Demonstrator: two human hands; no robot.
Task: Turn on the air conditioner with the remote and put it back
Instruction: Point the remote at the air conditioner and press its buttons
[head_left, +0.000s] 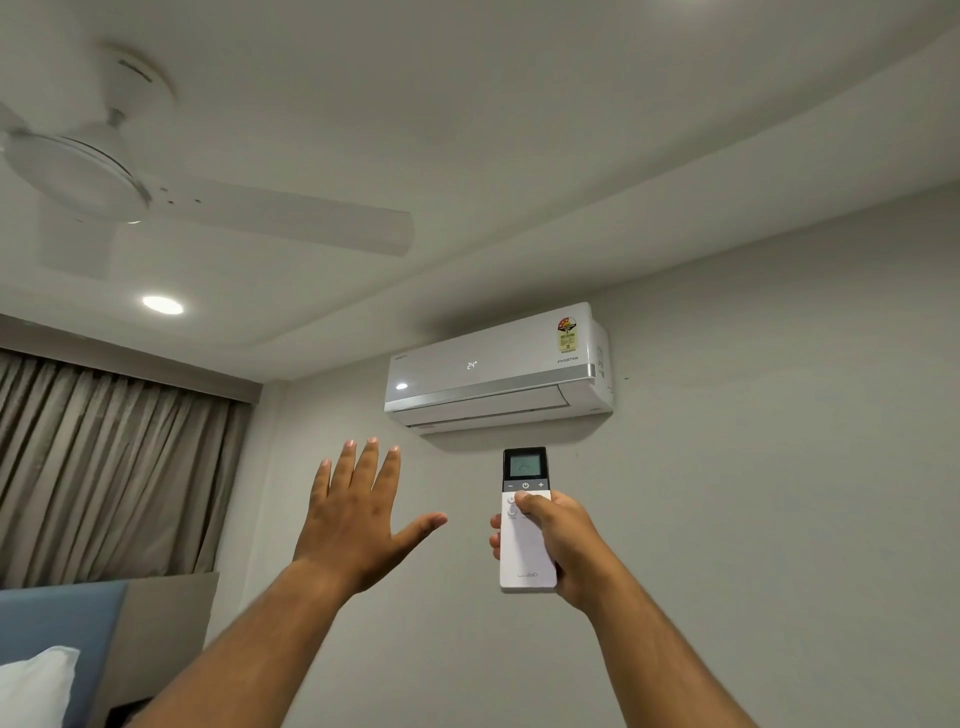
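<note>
A white split air conditioner (496, 366) hangs high on the wall, and its front panel shows a lit "24". Its lower flap looks slightly ajar. Just below it, my right hand (558, 545) grips a white remote (525, 558) with a dark top and a lit screen, pointed up at the unit. My thumb rests on the buttons under the power key. To the left of the remote, my left hand (358, 519) is raised with fingers spread and holds nothing.
A white ceiling fan (104, 176) hangs at the upper left, near a lit recessed ceiling light (162, 305). Grey curtains (104, 467) cover the left wall. A blue headboard (57, 623) and a white pillow (36, 686) sit at the lower left.
</note>
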